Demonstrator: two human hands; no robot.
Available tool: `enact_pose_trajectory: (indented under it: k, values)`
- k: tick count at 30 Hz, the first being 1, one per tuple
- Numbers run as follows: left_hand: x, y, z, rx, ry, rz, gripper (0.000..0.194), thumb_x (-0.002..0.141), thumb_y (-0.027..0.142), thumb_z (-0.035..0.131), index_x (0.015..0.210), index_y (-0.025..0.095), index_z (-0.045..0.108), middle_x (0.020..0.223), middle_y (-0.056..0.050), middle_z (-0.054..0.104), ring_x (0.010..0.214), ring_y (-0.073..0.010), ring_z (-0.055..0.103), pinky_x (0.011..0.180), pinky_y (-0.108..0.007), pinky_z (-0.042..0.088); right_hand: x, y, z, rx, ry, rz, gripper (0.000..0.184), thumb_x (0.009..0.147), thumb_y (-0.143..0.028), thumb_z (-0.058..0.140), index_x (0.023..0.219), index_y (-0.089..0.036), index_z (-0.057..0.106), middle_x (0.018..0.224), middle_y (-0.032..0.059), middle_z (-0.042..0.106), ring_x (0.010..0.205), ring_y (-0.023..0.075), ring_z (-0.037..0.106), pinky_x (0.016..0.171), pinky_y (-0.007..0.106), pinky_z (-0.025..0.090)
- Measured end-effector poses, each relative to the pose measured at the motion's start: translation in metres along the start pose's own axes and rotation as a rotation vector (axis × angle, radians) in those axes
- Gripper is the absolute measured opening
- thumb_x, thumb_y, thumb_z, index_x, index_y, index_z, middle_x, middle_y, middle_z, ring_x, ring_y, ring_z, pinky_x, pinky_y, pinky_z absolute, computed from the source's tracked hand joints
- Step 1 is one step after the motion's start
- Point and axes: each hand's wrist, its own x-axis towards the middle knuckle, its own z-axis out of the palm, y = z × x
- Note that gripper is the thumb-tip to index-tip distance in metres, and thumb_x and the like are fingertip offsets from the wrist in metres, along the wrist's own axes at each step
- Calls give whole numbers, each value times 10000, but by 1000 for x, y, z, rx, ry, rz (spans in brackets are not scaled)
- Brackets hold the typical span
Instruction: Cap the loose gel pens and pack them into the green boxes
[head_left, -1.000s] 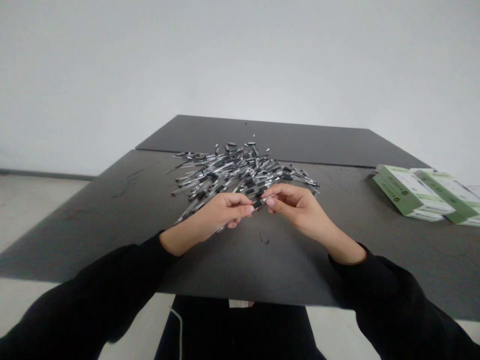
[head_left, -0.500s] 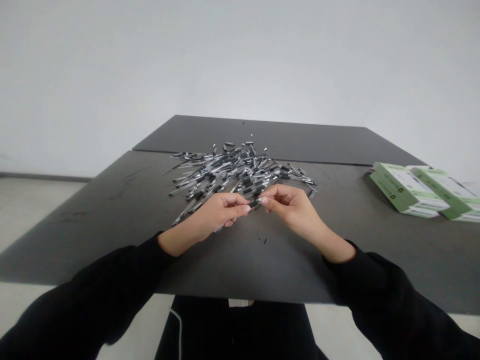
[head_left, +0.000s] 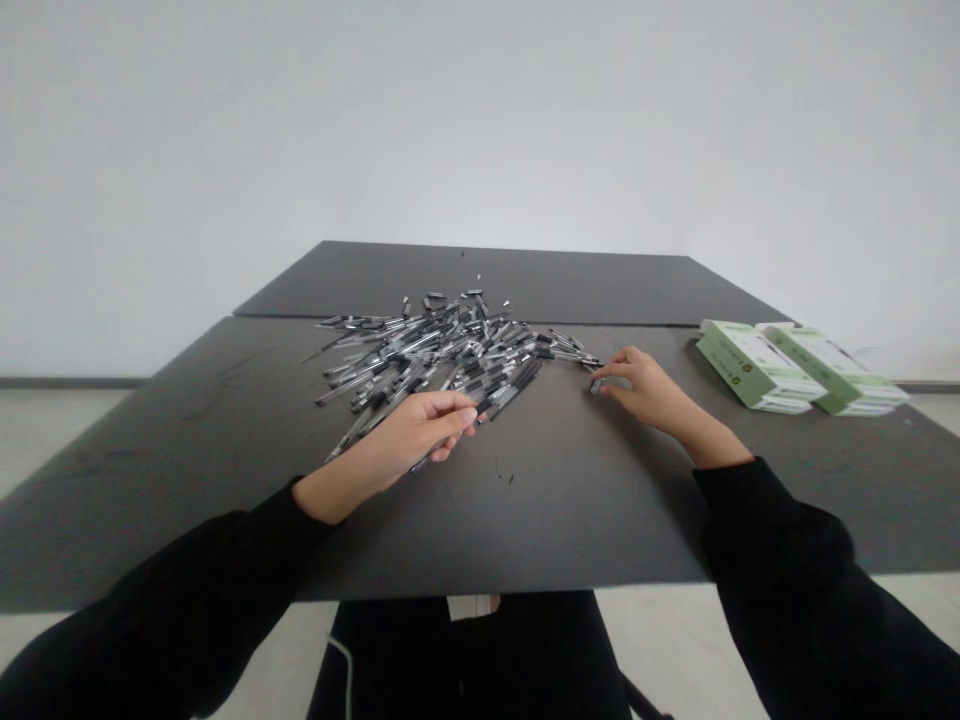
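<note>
Here, left fingers clamp pen; right fingers at cap, grip unclear; boxes: lettering unreadable.

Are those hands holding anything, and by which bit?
The left hand pinches a pen near its dark section. The right hand touches a small pen part; can't tell if held.

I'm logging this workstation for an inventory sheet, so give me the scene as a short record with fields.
Left hand: holds a pen between thumb and fingers
Right hand: at a small dark piece; grip unclear
Pile of pens: heaped loosely, pointing various ways, count not readable
Boxes: green and white, toward the table's right side
Table: dark surface
Background: pale wall
</note>
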Motion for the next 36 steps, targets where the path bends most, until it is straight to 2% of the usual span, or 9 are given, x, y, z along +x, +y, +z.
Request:
enact_pose_trajectory:
  k: [4,6,9,11,14,16,25,30,36]
  values:
    - [1,0,-2,5,27,4,275,797,415,728,831,157,639,712,23,554,527,-53,421,429,-167,315,5,-7,10,-50,-24,-9,195,816,-184,652,883,-231,829,1017,138,652,971,298,618,916,478,500]
    - [1,0,-3,37,24,8,273,807,419,709,843,157,640,716,22,556,529,-55,428,432,-167,326,3,-19,7,45,-8,-30,185,837,-200,639,879,-218,819,1033,137,673,977,292,632,919,468,497]
    - [-2,1,-1,159,-35,28,268,841,421,665,880,156,654,733,15,578,521,-60,447,434,-176,342,-3,-51,-2,379,-18,-50,244,927,-293,585,1029,-195,784,1034,120,713,910,247,662,848,408,517]
    - [-3,2,1,265,-77,48,252,872,404,631,917,158,665,738,14,589,512,-63,458,433,-182,347,-5,-81,-7,573,-76,-91,304,967,-368,566,1123,-188,756,964,94,718,799,204,652,764,364,518]
    - [-4,3,2,346,-108,75,231,903,381,600,921,160,665,717,20,587,520,-68,478,446,-182,354,-5,-120,-11,661,-130,-229,317,986,-384,562,1138,-189,760,845,55,663,739,173,605,723,331,500]
    - [-4,4,2,361,-122,79,233,912,380,595,886,156,656,698,22,582,523,-68,482,463,-183,360,-3,-133,-12,669,-117,-295,305,995,-377,558,1118,-199,773,812,46,632,750,173,592,732,331,492]
    - [-7,9,3,355,-107,52,233,920,370,581,833,163,645,608,45,521,493,-72,442,474,-195,340,-6,-127,-21,687,-88,-292,301,996,-432,569,1070,-242,790,911,76,678,857,215,616,794,373,497]
    - [-5,7,1,369,-109,61,234,913,379,594,899,161,677,731,13,607,527,-72,474,492,-202,369,-8,-136,-20,658,-138,-294,264,994,-364,565,1094,-222,764,978,82,710,912,221,647,826,378,504]
    - [-2,3,-1,361,-114,38,262,897,406,612,954,161,686,775,0,624,536,-71,463,480,-199,363,-9,-137,-22,702,-102,-252,202,973,-344,604,1019,-203,740,972,73,717,905,209,661,853,367,509]
